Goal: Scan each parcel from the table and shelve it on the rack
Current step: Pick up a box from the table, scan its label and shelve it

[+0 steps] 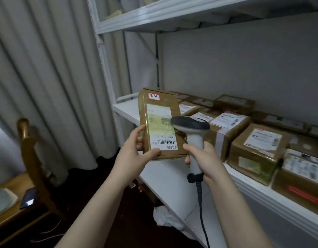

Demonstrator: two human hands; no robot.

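Observation:
My left hand [135, 154] grips a flat brown cardboard parcel [158, 111] by its lower left corner and holds it up, tilted, in front of the white rack [261, 192]. The parcel's face carries a white shipping label with a barcode and a small red-edged sticker with handwriting near its top. My right hand [202, 158] grips the handle of a grey corded barcode scanner [192, 127]. The scanner's dark head sits over the right part of the parcel's label, hiding a piece of it.
Several taped cardboard parcels [258, 145] with labels fill the rack's middle shelf to the right. Another shelf [172, 17] runs overhead. A curtain [47, 77] hangs at left, above a wooden chair [31, 154] and a table with a dark phone [28, 197]. White cloth lies on the floor.

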